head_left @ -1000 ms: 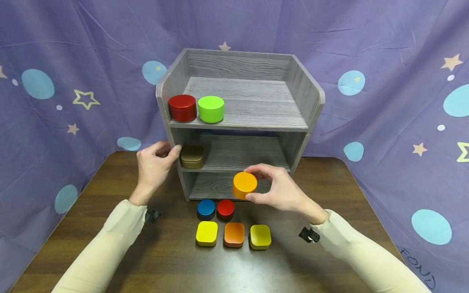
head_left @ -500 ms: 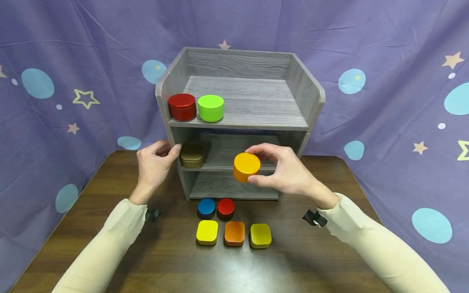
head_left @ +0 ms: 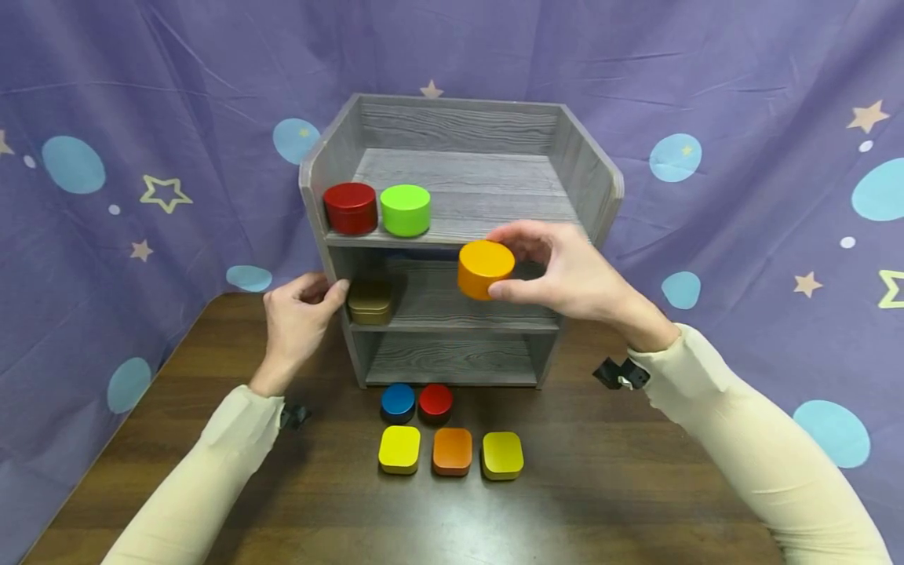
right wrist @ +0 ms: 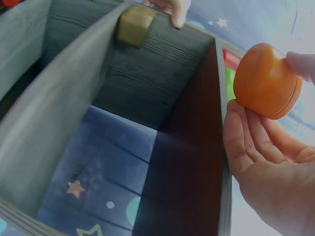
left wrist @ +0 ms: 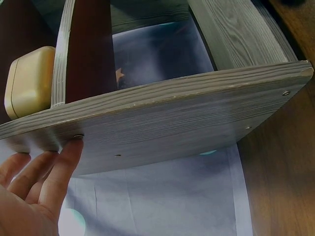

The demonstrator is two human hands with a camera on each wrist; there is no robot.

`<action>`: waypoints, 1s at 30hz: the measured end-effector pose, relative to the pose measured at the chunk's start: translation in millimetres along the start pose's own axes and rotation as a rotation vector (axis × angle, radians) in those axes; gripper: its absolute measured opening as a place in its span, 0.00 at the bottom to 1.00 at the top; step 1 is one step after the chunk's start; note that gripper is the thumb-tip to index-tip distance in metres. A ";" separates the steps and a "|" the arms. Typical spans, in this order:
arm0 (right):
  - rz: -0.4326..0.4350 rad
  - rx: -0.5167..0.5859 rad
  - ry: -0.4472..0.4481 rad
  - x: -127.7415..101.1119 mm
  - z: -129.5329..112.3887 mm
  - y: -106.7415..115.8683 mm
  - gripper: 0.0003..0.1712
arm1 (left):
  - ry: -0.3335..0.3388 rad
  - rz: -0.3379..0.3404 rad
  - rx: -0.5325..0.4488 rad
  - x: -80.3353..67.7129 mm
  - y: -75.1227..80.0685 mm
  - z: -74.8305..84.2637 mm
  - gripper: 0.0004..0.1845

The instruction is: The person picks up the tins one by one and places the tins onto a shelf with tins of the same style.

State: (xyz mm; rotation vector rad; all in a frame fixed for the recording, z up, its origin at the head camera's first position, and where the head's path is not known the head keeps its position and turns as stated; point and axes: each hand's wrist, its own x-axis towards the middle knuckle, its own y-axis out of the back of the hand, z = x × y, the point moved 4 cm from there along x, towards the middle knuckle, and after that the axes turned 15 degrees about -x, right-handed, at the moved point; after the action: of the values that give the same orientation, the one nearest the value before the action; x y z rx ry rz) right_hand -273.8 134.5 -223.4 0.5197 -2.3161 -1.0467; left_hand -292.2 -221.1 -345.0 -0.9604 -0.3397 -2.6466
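- Left hand [head_left: 300, 314]: it is resting against the left side panel of the grey wooden shelf unit [head_left: 459, 188], fingers lying together and nearly straight, thumb at the front edge, gripping nothing.
- Gold square tin [head_left: 370, 302]: it is sitting at the left end of the middle shelf, just beside that thumb.
- Red round tin [head_left: 351, 208] and green round tin [head_left: 406, 209]: they are standing side by side, close together, at the left front of the top shelf; this part appears done.
- Table [head_left: 621, 486]: five tins are waiting in front of the unit; a blue round tin [head_left: 399, 401] and a small red round tin [head_left: 435, 401] behind, a yellow square tin [head_left: 399, 450], an orange square tin [head_left: 452, 451] and an olive-yellow square tin [head_left: 503, 455] in front; these seem to be what is left.
- Orange round tin [head_left: 485, 269]: it is hanging in the air in front of the unit, just below the top shelf's front edge, touching no shelf.
- Right hand [head_left: 572, 275]: it is pinching the orange round tin between thumb and curled fingers.
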 end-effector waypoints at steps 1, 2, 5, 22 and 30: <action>0.003 0.004 -0.005 2.8 -0.9 2.6 0.32 | -0.002 0.000 0.000 0.3 0.0 -0.1 0.13; 0.006 0.003 -0.010 5.6 -1.5 5.0 0.31 | -0.003 0.000 0.002 0.5 -0.2 -0.3 0.13; 0.017 0.000 -0.022 14.5 -3.6 11.0 0.30 | -0.006 -0.003 0.003 0.2 -0.7 -0.5 0.12; 0.039 -0.024 -0.078 65.3 4.2 17.9 0.29 | 0.005 0.001 -0.001 -2.2 -0.9 -0.9 0.12; 0.048 0.001 -0.091 73.5 7.9 12.9 0.29 | -0.008 0.007 -0.002 -1.0 0.5 -1.3 0.12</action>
State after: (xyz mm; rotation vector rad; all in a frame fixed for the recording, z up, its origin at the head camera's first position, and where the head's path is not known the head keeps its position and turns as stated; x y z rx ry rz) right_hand -337.5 107.3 -194.7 0.4231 -2.3962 -1.0673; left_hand -292.0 -221.8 -346.5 -0.9717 -0.3355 -2.6377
